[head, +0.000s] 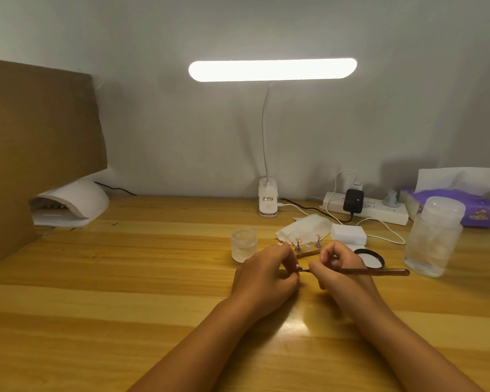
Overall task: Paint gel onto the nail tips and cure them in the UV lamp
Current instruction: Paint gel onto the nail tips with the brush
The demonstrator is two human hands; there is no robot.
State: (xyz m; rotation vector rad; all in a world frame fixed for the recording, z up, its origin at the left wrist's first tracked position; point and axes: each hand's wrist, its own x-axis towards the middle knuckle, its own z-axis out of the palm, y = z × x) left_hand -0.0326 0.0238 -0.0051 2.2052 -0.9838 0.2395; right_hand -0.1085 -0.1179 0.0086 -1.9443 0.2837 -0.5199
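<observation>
- Far left on striped wooden table (96,278): white domed UV lamp (77,202).
- Grips long brown brush (379,271) in right hand (343,264), fingers curled.
- Pinches, seemingly, small pale nail tip (297,267) in left hand (266,274), against brush end.
</observation>
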